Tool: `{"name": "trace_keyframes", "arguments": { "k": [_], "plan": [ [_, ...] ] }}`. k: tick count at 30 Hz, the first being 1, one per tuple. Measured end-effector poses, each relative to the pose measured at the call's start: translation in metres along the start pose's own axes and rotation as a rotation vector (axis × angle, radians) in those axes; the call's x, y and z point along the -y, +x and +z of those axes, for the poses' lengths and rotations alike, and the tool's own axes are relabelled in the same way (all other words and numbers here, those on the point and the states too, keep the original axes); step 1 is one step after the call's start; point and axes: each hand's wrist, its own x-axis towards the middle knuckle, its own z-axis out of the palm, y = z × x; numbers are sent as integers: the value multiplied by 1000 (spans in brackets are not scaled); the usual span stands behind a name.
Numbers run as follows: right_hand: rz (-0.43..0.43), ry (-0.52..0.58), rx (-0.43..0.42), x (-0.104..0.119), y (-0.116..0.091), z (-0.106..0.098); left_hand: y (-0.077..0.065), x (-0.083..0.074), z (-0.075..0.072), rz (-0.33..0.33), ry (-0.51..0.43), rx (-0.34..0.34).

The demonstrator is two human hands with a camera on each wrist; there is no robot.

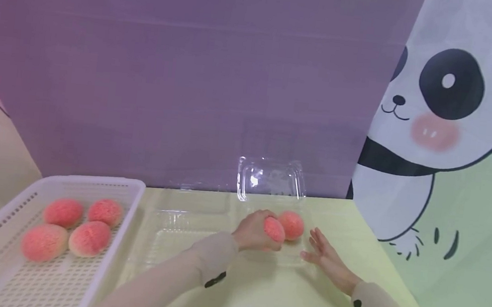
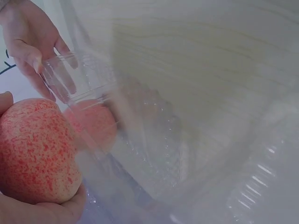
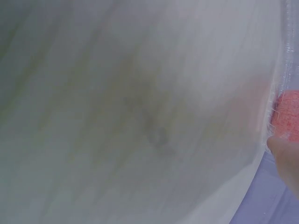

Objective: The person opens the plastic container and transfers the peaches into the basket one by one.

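My left hand (image 1: 252, 232) grips a pink speckled peach (image 1: 275, 230) over a clear plastic clamshell box (image 1: 286, 260). Beside it, another peach (image 1: 291, 225) sits inside the box, near its right end. In the left wrist view, fingers and thumb curl round the held peach (image 2: 37, 151), and the other peach (image 2: 93, 123) shows through the clear wall. With fingers extended, my right hand (image 1: 331, 262) is at the right side of the box; the left wrist view has this hand (image 2: 35, 44) right at the box's edge. The box's lid (image 1: 270, 181) stands raised at the back.
On the left stands a white perforated basket (image 1: 133, 196) with several peaches (image 1: 89, 238) in it. A second clear box (image 1: 175, 226), its lid raised, lies between the basket and my left hand. A purple backdrop (image 1: 180, 91) rises behind the pale yellow table (image 1: 257, 305).
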Motion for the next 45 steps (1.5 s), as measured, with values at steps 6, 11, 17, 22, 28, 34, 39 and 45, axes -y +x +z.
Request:
{"name": "trace_keyframes", "arguments": {
  "k": [6, 11, 17, 22, 28, 34, 39, 45],
  "plan": [
    [2, -14, 6, 1, 1, -2, -12, -6, -13, -31, -9, 4],
    [-4, -13, 9, 1, 0, -2, -26, -13, -27, -14, 16, 20],
    [-4, -13, 14, 1, -2, -1, -46, -14, -43, 9, 62, 29],
    [-2, -35, 28, 4, -1, 0, -63, -8, -58, 41, 89, 13],
    [2, -41, 30, 6, 0, 1, -87, -3, -81, 88, 119, -1],
    [-5, -17, 18, 6, 0, -1, -108, 2, -104, 94, 176, -65],
    [-10, -12, 18, 5, -1, -2, -126, 13, -123, 40, 202, -114],
    [8, -19, 17, 2, -1, -2, -148, 29, -148, 7, 203, -125]
  ]
}}
